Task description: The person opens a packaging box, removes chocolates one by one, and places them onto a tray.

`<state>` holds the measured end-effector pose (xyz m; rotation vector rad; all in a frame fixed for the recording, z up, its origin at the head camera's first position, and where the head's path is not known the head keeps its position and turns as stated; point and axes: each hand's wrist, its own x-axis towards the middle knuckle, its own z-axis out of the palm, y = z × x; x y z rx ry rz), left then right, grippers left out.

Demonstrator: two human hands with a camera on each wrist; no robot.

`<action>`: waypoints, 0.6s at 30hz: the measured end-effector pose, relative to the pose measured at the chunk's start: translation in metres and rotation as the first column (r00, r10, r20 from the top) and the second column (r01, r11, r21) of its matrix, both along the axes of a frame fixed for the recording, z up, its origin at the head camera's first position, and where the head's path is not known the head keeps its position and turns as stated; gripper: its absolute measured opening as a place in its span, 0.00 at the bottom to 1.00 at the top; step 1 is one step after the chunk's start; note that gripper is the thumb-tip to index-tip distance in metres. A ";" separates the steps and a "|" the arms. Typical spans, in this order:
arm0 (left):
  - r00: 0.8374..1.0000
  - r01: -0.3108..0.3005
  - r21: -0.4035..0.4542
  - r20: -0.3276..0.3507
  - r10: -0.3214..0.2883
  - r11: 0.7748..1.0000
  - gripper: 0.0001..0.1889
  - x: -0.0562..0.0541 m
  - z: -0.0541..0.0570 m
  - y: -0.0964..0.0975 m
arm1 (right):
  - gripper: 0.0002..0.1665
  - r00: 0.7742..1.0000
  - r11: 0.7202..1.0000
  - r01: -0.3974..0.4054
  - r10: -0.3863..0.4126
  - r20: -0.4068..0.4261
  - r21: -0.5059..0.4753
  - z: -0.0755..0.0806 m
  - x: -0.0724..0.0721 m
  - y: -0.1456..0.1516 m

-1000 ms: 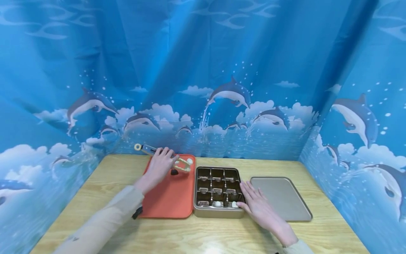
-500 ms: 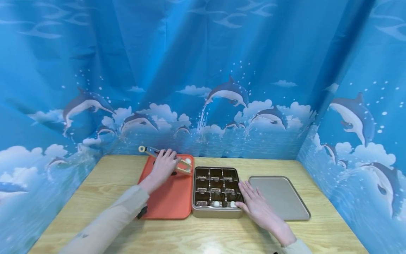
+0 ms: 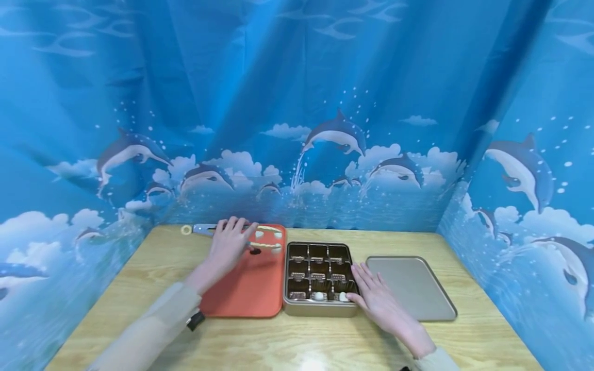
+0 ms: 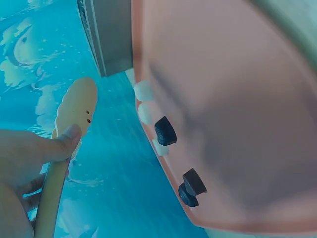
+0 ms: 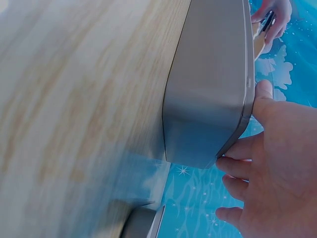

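Note:
My left hand (image 3: 228, 243) grips a pair of tongs (image 4: 77, 106) above the far part of the red tray (image 3: 250, 293). The tongs' two cream arms stand apart near small white pieces (image 4: 143, 91); contact cannot be told. Black pieces (image 4: 165, 131) lie on the tray close by. Spread on the right side of the metal box (image 3: 320, 310), my right hand (image 3: 378, 299) touches its rim with straight fingers (image 5: 235, 168). The box has a compartmented insert, with a white piece (image 3: 318, 296) in the front middle compartment and another (image 3: 343, 297) at front right.
A flat grey-brown metal lid (image 3: 413, 288) lies on the wooden table (image 3: 278, 340) to the right of the box. Behind the table hangs a blue dolphin-print curtain (image 3: 297, 129). Tray and box stand side by side.
The tongs have turned level across the tray and their arms have spread wider. Their ring end and my left hand have shifted left. My right hand stays on the box.

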<state>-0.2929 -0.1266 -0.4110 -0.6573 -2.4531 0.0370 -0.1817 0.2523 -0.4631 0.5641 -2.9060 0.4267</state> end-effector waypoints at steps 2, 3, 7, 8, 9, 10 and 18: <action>1.000 0.010 0.007 -0.009 -0.010 1.000 0.31 0.006 0.002 -0.002 | 0.43 1.000 1.000 0.001 -0.001 0.000 -0.001 0.000 0.000 0.001; 1.000 0.015 0.007 -0.014 -0.015 1.000 0.31 0.008 0.003 -0.002 | 0.43 1.000 1.000 0.001 -0.001 0.000 -0.001 0.000 0.000 0.001; 0.999 0.052 0.004 -0.013 -0.052 0.999 0.32 0.019 0.009 -0.002 | 0.43 1.000 1.000 -0.002 0.002 -0.007 -0.002 0.000 0.000 0.002; 0.998 0.067 0.005 -0.012 -0.067 0.998 0.32 0.022 0.011 -0.001 | 0.43 1.000 1.000 -0.002 0.002 -0.010 -0.004 0.000 0.000 0.002; 0.997 0.083 0.005 -0.012 -0.083 0.997 0.33 0.024 0.013 0.000 | 0.43 1.000 1.000 -0.003 0.003 -0.011 -0.004 0.000 0.000 0.002; 0.995 0.101 0.001 -0.017 -0.101 0.995 0.33 0.026 0.015 0.002 | 0.43 1.000 1.000 -0.004 0.004 -0.014 -0.001 0.000 0.000 0.002; 0.946 0.287 -0.078 -0.132 -0.295 0.955 0.36 0.037 0.023 0.021 | 0.42 1.000 1.000 -0.007 0.007 -0.021 -0.003 0.000 0.000 0.001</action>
